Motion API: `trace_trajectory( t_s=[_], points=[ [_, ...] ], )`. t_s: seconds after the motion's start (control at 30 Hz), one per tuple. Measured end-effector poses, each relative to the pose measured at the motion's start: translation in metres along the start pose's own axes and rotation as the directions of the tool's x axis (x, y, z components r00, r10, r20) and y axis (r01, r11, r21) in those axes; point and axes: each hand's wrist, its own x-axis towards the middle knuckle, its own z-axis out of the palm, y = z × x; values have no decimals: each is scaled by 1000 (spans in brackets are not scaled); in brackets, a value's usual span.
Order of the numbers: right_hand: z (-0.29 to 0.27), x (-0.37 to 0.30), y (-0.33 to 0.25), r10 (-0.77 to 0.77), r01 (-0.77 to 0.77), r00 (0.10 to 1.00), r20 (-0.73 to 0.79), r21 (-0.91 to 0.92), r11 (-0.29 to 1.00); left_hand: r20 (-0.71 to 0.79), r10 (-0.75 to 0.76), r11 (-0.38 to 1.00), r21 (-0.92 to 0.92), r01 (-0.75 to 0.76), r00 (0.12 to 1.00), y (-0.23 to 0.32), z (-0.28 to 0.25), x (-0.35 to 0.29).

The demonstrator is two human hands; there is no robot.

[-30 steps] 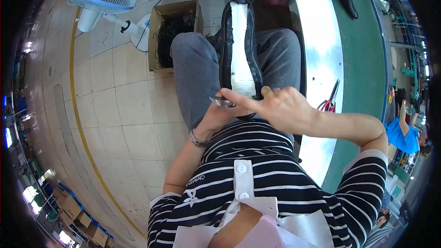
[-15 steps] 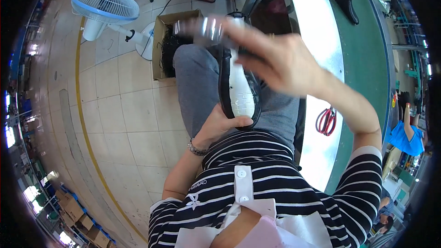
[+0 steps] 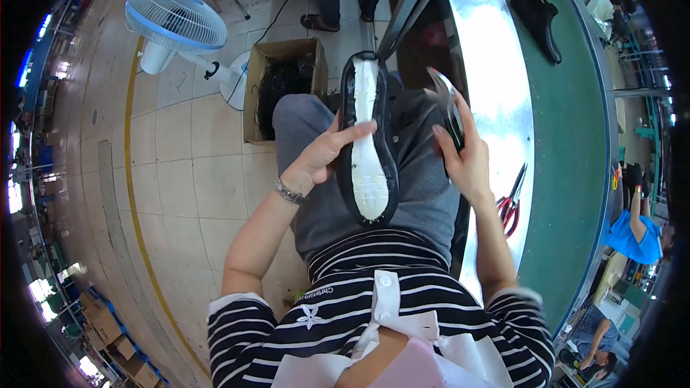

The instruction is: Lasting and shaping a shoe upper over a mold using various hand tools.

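- Left hand [image 3: 322, 154], yours: clamped on the shoe at mid-length, your thumb laid across its white panel; the fingers on the underside are hidden.
- Right hand [image 3: 468, 162], yours: closed around a hand tool, raised beside the left edge of the worktop and well apart from your left hand.
- Shoe [image 3: 371, 179], black, one: held bottom up above your lap, outside the worktop's left edge; long white panel uppermost, its broader end toward your waist.
- Hand tool [image 3: 448, 104], one: curved metal head, dark grip; head directed away from you, apart from the shoe; exact kind too blurred to tell.
- Worktop [image 3: 496, 79], silver metal strip, to your right; green surface [image 3: 568, 144] alongside its right edge.
- Scissors [image 3: 509, 208], red-handled, one pair: on the worktop near its right edge, blades toward the far end.
- Boot [image 3: 533, 21], black, one: lying on the green surface, toward its far left corner.
- Carton [image 3: 322, 75], brown, open, on the floor beyond your left knee; black scraps [image 3: 284, 90] inside.
- Fan [image 3: 180, 18], blue and white, on the floor, left of the carton.
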Motion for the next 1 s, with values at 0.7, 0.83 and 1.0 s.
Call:
trace_trajectory(
  t_s=[0.7, 0.83, 1.0],
  points=[
    [-20, -56, 140, 250, -382, 920, -302, -543, 748, 355, 216, 758, 527, -386, 910, -108, -43, 10],
    [-18, -58, 146, 246, -391, 916, -318, -561, 730, 345, 156, 767, 548, -333, 926, -108, -42, 10],
    [-12, -52, 115, 87, -113, 964, -252, -90, 989, 365, 214, 749, 534, -392, 906, -100, -31, 8]
  ],
)
